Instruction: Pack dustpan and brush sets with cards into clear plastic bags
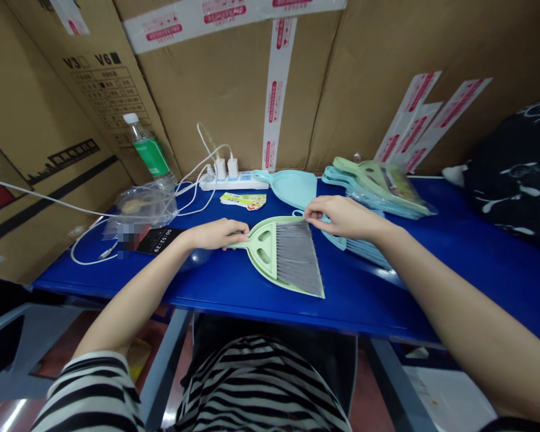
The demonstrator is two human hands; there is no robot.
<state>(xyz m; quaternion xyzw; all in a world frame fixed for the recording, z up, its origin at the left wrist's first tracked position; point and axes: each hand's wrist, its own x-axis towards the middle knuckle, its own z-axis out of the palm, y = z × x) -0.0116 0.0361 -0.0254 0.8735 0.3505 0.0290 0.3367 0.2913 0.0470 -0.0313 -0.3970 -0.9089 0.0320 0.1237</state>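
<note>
A light green hand brush with grey bristles lies on a matching green dustpan, just over the blue table. My left hand is closed around their handles at the left end. At the upper corner of the bristles, my right hand has its fingertips pinched together on the bristle and dustpan edge; what exactly they pinch is too small to tell. Partly behind my right hand lies a blue brush. A blue dustpan rests farther back on the table.
At the back right is a stack of wrapped dustpan sets. A white power strip with cables, paper labels, a phone, plastic bags and a bottle stand at the left. Cardboard walls the back.
</note>
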